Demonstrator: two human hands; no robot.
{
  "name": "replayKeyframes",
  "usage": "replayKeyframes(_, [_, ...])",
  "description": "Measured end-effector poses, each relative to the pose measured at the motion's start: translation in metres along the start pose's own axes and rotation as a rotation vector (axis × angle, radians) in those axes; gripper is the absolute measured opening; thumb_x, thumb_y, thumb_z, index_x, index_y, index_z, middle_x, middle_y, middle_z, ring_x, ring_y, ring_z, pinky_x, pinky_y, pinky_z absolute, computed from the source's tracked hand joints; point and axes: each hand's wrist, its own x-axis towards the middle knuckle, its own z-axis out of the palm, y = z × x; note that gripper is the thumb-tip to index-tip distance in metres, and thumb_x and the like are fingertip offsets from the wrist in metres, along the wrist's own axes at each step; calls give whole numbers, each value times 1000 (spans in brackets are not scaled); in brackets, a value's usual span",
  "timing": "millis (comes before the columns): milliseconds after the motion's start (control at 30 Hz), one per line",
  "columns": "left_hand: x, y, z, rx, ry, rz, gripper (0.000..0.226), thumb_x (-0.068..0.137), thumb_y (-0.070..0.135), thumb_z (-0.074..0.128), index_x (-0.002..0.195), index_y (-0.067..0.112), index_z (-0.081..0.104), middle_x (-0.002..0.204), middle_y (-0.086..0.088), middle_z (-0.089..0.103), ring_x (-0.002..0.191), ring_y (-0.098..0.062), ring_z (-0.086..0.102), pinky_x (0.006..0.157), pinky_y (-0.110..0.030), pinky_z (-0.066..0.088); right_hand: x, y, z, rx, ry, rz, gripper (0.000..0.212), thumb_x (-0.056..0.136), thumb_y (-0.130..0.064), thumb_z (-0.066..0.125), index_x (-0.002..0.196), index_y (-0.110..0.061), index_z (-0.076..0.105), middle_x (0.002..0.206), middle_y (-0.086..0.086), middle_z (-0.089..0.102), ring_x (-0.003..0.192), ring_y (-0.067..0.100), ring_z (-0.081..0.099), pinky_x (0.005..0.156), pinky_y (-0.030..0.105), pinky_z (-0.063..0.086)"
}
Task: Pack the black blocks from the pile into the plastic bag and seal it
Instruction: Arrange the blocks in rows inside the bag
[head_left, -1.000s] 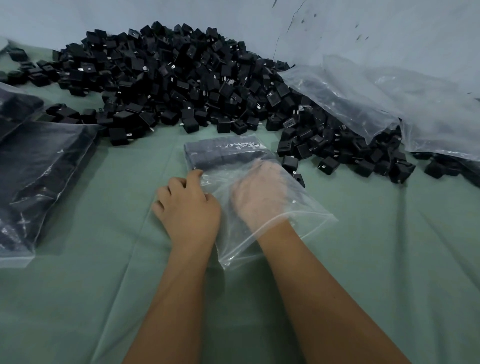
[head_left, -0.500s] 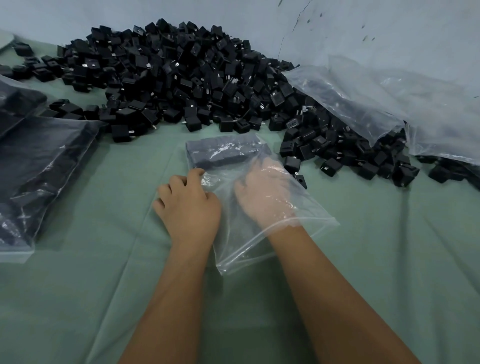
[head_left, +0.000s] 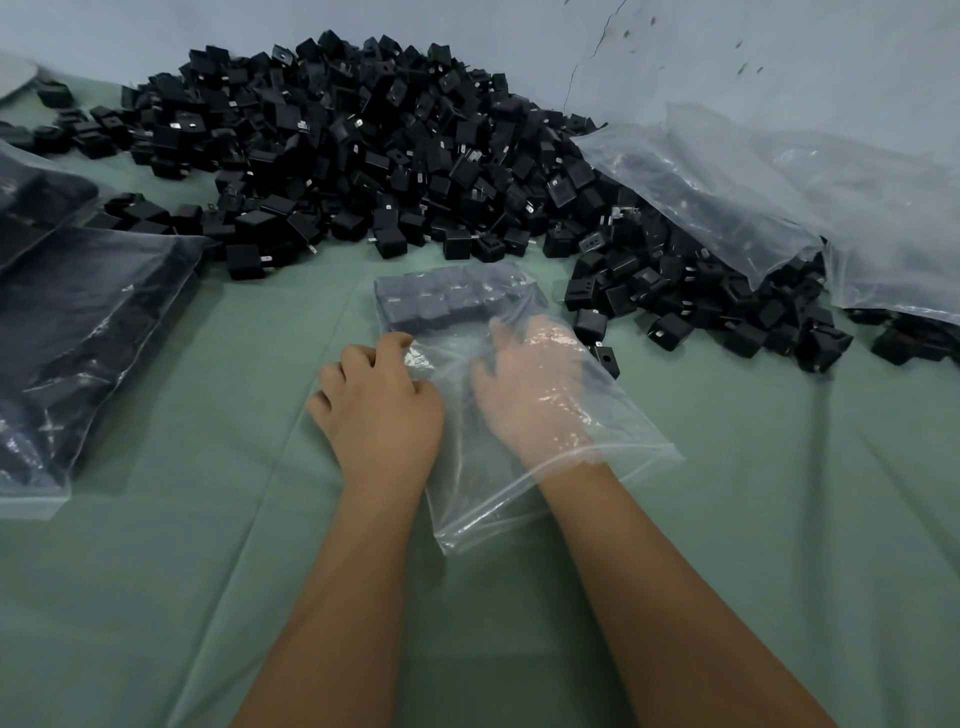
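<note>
A clear plastic bag (head_left: 498, 514) lies on the green cloth with its open mouth toward me. Two neat rows of black blocks (head_left: 441, 304) fill its far end. My right hand (head_left: 530, 400) is inside the bag up to the wrist, its fingers stretched toward the packed blocks. Whether they touch the blocks I cannot tell through the plastic. My left hand (head_left: 379, 415) sits on the bag's left edge, its curled fingers and thumb gripping the plastic. The big pile of loose black blocks (head_left: 363, 156) lies just beyond the bag.
Filled, sealed bags of blocks (head_left: 78, 338) lie at the left. Large crumpled clear bags (head_left: 779, 197) spill more blocks at the right, with loose blocks (head_left: 605, 358) close to the bag's right side. A wall stands behind the pile. Green cloth (head_left: 182, 597) spreads toward me.
My right hand has shifted slightly inside the bag, its fingers reaching a little further toward the packed blocks. My left hand keeps its hold on the bag's left edge.
</note>
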Motion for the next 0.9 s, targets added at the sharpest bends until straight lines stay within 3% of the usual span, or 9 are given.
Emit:
replayKeyframes(67, [0, 0, 0, 4, 2, 3, 48, 87, 16, 51, 134, 29, 49, 122, -6, 50, 117, -30, 37, 97, -39, 23, -3, 0, -5, 6, -8, -4, 54, 99, -45, 29, 146, -19, 28, 135, 21, 40, 107, 32, 55, 90, 49, 50])
replayKeyframes(167, [0, 0, 0, 4, 5, 3, 48, 87, 16, 52, 133, 28, 50, 122, -6, 50, 117, -30, 37, 96, -39, 23, -8, -2, -12, 197, -16, 6, 41, 99, -43, 37, 135, -23, 40, 115, 10, 55, 97, 29, 60, 81, 47, 55])
replayKeyframes(233, [0, 0, 0, 3, 1, 1, 48, 87, 16, 52, 133, 28, 50, 123, -6, 50, 117, -30, 37, 96, -39, 22, -10, -2, -13, 252, -8, -13, 36, 98, -42, 40, 130, -26, 44, 108, 6, 54, 94, 26, 60, 78, 45, 56])
replayKeyframes(333, [0, -1, 0, 1, -1, 2, 48, 87, 16, 52, 133, 28, 50, 122, -6, 50, 117, -30, 37, 96, -39, 22, -9, 3, -10, 145, -39, -57, 51, 97, -45, 40, 145, -32, 28, 125, 10, 46, 108, 29, 54, 83, 46, 53])
replayKeyframes(433, [0, -1, 0, -1, 0, 2, 48, 86, 16, 52, 132, 28, 51, 122, -6, 49, 117, -29, 36, 96, -39, 22, -1, 3, -2, -104, 14, -120, 63, 98, -44, 34, 153, -24, 13, 134, 13, 37, 118, 30, 42, 96, 43, 42])
replayKeyframes(567, [0, -1, 1, -3, 6, 3, 47, 86, 16, 52, 132, 28, 51, 121, -6, 50, 116, -29, 36, 95, -39, 23, 11, -4, -2, -213, 11, -59, 58, 97, -41, 36, 150, -20, 23, 126, 11, 44, 115, 29, 41, 97, 43, 40])
replayKeyframes(633, [0, -1, 2, -3, 10, 5, 47, 86, 15, 52, 131, 28, 52, 120, -6, 50, 115, -29, 36, 95, -39, 23, 12, -7, -4, -267, -2, -96, 49, 96, -35, 36, 143, -19, 37, 131, 9, 45, 114, 31, 43, 91, 44, 42])
replayKeyframes(700, [1, -1, 3, -4, 13, 5, 47, 85, 15, 52, 130, 28, 52, 119, -6, 50, 116, -29, 36, 95, -39, 23, 11, -8, -7, -273, -10, -144, 49, 96, -34, 36, 143, -18, 37, 139, 10, 41, 119, 32, 41, 93, 46, 41])
replayKeyframes(900, [2, -1, 3, 4, 4, 0, 46, 86, 17, 51, 131, 29, 51, 122, -5, 50, 118, -28, 36, 96, -39, 23, -2, -3, -4, 67, -17, -77, 45, 98, -40, 37, 137, -15, 35, 128, 13, 46, 117, 32, 50, 96, 45, 45])
